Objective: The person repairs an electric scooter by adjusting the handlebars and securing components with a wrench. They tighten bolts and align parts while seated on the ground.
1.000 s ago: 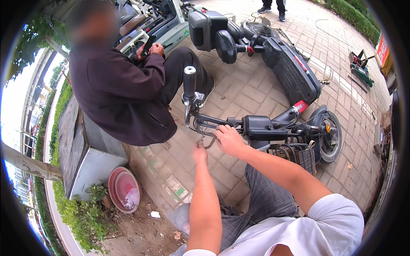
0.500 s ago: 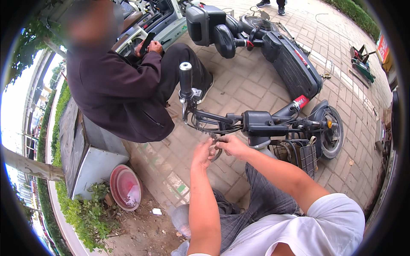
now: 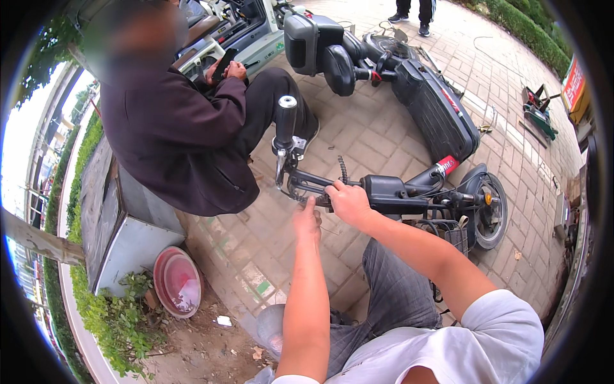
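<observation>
An electric scooter (image 3: pixel 384 192) lies on its side on the paving, its handlebar grip (image 3: pixel 286 121) pointing up. At the handlebar, a dark ribbed strip that looks like spiral cable wrap (image 3: pixel 343 168) runs around the cables, its loose end standing up past my right hand (image 3: pixel 348 203). That hand is closed, fingers wrapped on the strip beside the black column housing. My left hand (image 3: pixel 307 221) pinches the wrapped cables (image 3: pixel 296 190) just to the left, thumb up. The fingertips of both hands are partly hidden.
A person in a dark jacket (image 3: pixel 179 141) sits close at the left, holding a phone (image 3: pixel 224 64). Near a metal box (image 3: pixel 137 243) leans a red basin (image 3: pixel 176 281). The scooter's wire basket (image 3: pixel 448 237) is by my knee. Tools (image 3: pixel 540 115) lie far right; another person's legs (image 3: pixel 416 14) stand behind.
My right hand has moved up against the handlebar column. The strip's loose end, which hung below my hands, now sticks up above them. My left hand has shifted slightly.
</observation>
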Action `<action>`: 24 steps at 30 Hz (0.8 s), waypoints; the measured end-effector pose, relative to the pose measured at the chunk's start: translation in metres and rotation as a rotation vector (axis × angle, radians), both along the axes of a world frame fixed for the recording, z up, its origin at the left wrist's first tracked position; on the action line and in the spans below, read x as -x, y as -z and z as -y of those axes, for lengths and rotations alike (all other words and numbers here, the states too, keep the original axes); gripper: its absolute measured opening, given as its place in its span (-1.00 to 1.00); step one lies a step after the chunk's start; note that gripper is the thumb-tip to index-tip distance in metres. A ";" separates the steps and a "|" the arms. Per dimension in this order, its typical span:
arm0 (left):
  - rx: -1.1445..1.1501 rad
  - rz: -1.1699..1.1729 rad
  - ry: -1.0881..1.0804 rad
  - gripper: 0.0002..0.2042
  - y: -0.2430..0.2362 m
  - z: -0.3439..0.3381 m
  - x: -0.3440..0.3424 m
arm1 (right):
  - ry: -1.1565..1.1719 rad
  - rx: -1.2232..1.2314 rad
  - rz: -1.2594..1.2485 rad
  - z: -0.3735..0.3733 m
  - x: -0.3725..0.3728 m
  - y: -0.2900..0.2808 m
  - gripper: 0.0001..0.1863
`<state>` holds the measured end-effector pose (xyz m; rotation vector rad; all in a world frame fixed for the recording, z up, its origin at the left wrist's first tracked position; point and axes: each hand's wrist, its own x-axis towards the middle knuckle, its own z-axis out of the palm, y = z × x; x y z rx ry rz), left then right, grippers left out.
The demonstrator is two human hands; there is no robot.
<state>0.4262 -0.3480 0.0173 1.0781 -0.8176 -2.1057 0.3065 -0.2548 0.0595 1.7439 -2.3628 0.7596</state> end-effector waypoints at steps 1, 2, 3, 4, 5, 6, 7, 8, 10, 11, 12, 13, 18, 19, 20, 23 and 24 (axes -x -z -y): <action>0.059 0.056 -0.024 -0.79 -0.001 -0.004 0.004 | -0.009 0.038 0.010 -0.002 -0.003 0.004 -0.77; 0.117 0.119 -0.047 -0.81 -0.002 -0.006 0.004 | -0.017 0.076 0.028 -0.004 -0.009 0.003 -0.76; 0.138 0.225 -0.055 -0.85 -0.005 -0.005 0.005 | -0.057 0.086 0.044 -0.006 -0.015 0.000 -0.69; 0.135 0.183 -0.070 -0.85 -0.007 -0.006 0.003 | -0.091 0.058 0.089 -0.002 -0.019 0.000 -0.67; 0.135 0.136 -0.075 -0.85 -0.008 -0.006 0.005 | -0.116 0.033 0.128 0.001 -0.018 -0.003 -0.65; 0.135 0.090 -0.082 -0.84 -0.010 -0.007 0.005 | -0.141 0.008 0.169 0.004 -0.018 -0.005 -0.63; 0.105 0.058 0.027 -0.81 -0.007 -0.005 -0.003 | -0.135 0.025 0.169 0.010 -0.018 0.003 -0.63; 0.071 0.027 0.027 -0.81 -0.011 -0.009 -0.004 | -0.149 0.030 0.173 0.014 -0.014 0.008 -0.66; 0.001 -0.037 0.029 -0.80 -0.018 -0.016 -0.002 | -0.175 0.041 0.182 0.019 -0.004 0.017 -0.71; -0.025 -0.027 0.010 -0.80 -0.019 -0.016 -0.007 | -0.172 0.073 0.178 0.020 -0.007 0.014 -0.75; -0.051 -0.019 -0.007 -0.80 -0.019 -0.017 -0.011 | -0.168 0.103 0.174 0.020 -0.009 0.011 -0.78; -0.078 -0.012 -0.022 -0.80 -0.018 -0.017 -0.013 | -0.162 0.133 0.168 0.019 -0.010 0.009 -0.82; 0.018 -0.016 0.009 -0.78 -0.007 -0.007 -0.012 | -0.029 0.233 0.062 0.015 -0.006 -0.006 -0.85; 0.045 0.002 0.012 -0.75 -0.003 -0.005 -0.011 | -0.025 0.187 0.050 0.015 -0.007 -0.003 -0.84; 0.074 0.090 0.002 -0.76 -0.008 -0.007 -0.004 | -0.013 0.140 0.030 0.014 -0.004 0.000 -0.84; 0.165 0.327 -0.102 -0.83 -0.019 -0.008 0.015 | -0.109 0.168 0.007 0.014 -0.012 0.008 -0.78; 0.198 0.340 -0.130 -0.87 -0.013 -0.005 0.013 | -0.158 0.205 0.011 0.016 -0.019 0.008 -0.78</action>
